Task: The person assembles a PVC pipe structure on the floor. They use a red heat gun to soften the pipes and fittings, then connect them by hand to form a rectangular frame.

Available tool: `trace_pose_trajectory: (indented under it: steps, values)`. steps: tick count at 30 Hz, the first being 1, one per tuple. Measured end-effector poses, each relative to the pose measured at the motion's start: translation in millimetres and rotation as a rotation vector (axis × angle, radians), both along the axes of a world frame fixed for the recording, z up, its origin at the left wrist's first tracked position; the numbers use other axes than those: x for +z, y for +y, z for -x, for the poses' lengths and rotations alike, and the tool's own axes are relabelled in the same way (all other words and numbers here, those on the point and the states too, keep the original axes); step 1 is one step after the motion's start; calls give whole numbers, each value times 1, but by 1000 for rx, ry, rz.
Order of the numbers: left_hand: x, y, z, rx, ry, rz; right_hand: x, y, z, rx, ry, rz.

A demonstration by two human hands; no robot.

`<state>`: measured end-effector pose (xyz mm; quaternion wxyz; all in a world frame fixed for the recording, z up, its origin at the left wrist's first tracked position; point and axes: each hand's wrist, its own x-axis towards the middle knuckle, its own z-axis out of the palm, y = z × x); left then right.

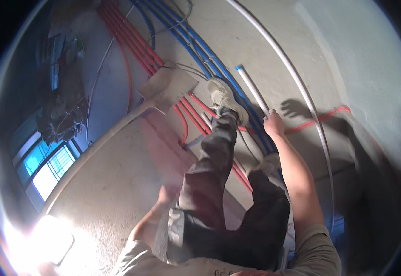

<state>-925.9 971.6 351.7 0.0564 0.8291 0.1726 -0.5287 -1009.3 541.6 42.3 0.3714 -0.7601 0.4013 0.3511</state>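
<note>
Ahead on the right, my right hand (274, 123) is closed around the lower end of a short white pipe (254, 91). The pipe points up and away from me, and its far tip is blue. My left hand (167, 195) is lower down, beside my left thigh and in front of the wall; its fingers are blurred and partly hidden. Close to the held pipe, blue pipes (228, 85) run along the floor under and beside my shoe (221, 94). Several red pipes (192, 112) lie to the left of that shoe.
A long white pipe (297, 76) curves across the floor on the right. One red pipe (317, 120) bends toward the right wall. A low wall edge (122, 124) crosses at left, with a window (53, 168) beyond it and a bright light (48, 241) at lower left.
</note>
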Motion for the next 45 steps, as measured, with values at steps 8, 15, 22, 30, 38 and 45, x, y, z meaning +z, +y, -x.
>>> trace_pose_trajectory:
  steps: [8, 15, 22, 30, 38, 45]
  values:
    - [5, 41, 14, 524, 63, 4, -99, -27, -156, 477, -1, 69]
    - [41, -20, -99, 392, 78, 363, 10, -79, -237, -85, -294, 58]
    - [27, -236, -412, 317, -494, 771, 111, -150, -406, -374, -431, -253]
    - [-7, -491, -623, -1367, -869, 813, 154, -138, -527, -52, -690, -46]
    - [-32, -506, -701, -1751, -126, 826, 233, -118, -588, -247, -250, -154]
    - [-27, -505, -822, -1535, 620, 535, 240, -72, -659, -113, -309, 139]
